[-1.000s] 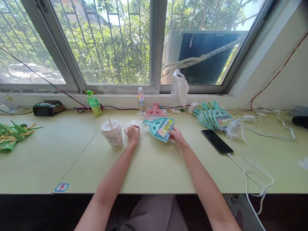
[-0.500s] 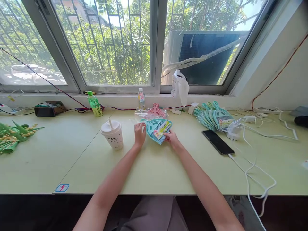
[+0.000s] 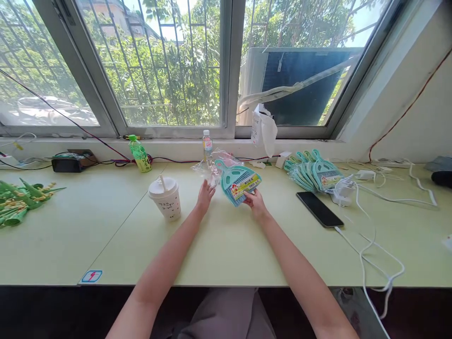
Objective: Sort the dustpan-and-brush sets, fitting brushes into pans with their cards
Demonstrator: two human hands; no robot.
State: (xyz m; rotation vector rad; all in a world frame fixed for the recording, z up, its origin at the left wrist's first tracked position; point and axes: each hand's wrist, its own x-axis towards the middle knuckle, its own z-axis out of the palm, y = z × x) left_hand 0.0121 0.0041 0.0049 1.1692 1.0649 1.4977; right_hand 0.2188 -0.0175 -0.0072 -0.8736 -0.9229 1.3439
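Observation:
My right hand (image 3: pixel 254 201) grips the lower right edge of a small teal dustpan set (image 3: pixel 240 182), with a yellow and blue printed label facing me. The set is tilted, its looped handle pointing to the upper left. My left hand (image 3: pixel 205 194) is apart from it, just left of the set, with fingers loosely spread and nothing visible in them. Just beyond its fingertips lies crumpled clear plastic wrap (image 3: pixel 211 173). A pink piece (image 3: pixel 231 160) of similar kind shows partly behind the teal set.
A lidded paper cup (image 3: pixel 165 200) with a straw stands left of my left arm. To the right are a pile of teal dustpan sets (image 3: pixel 312 170), a phone (image 3: pixel 319 209) and white cables (image 3: pixel 365 254). Bottles (image 3: pixel 140 154) and a tissue pack (image 3: pixel 263 129) stand by the window.
The teal dustpan set has moved right and turned slightly in my right hand. My left hand has let go of its handle side and now stands apart from it.

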